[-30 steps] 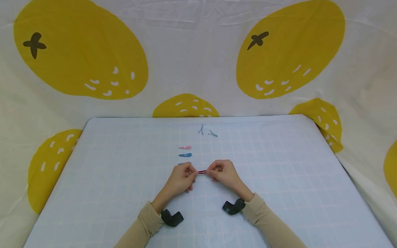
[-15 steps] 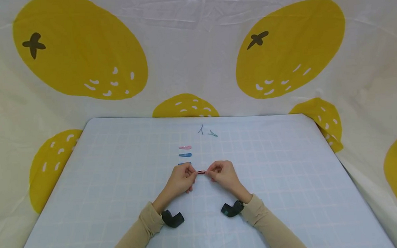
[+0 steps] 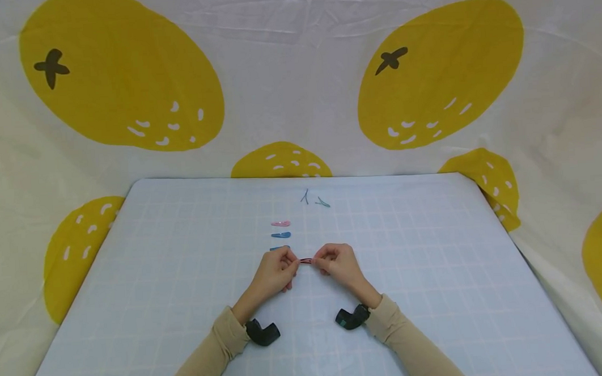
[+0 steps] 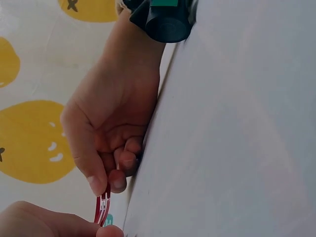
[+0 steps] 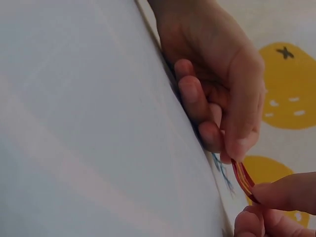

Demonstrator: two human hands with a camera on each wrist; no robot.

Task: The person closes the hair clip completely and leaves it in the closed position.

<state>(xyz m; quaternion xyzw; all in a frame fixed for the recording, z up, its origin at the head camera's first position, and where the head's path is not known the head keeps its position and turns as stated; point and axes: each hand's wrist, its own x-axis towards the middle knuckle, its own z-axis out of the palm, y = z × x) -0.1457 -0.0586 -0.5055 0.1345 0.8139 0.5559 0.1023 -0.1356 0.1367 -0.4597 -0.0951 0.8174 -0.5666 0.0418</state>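
Note:
Between my two hands is a slim red snap hair clip (image 3: 306, 261), held just above the table in the head view. My left hand (image 3: 277, 269) pinches its left end between thumb and forefinger. The other end is pinched by my right hand (image 3: 338, 264). Both wrist views show the clip bent in a bow, its two strips standing apart: the red clip (image 4: 102, 206) in the left wrist view and the red clip (image 5: 243, 178) in the right wrist view. Fingertips hide both its ends.
Beyond my left hand lie a pink clip (image 3: 281, 223) and a blue clip (image 3: 281, 235). Another blue clip (image 3: 280, 247) is partly hidden by that hand. Farther back are two opened-out clips, one dark bluish (image 3: 305, 197), one green (image 3: 323, 202). The pale table (image 3: 183, 285) meets a patterned cloth.
Over the last second my right hand has shifted very slightly left, and the red clip looks more bowed. My left hand stays almost still; the clips on the table have not moved.

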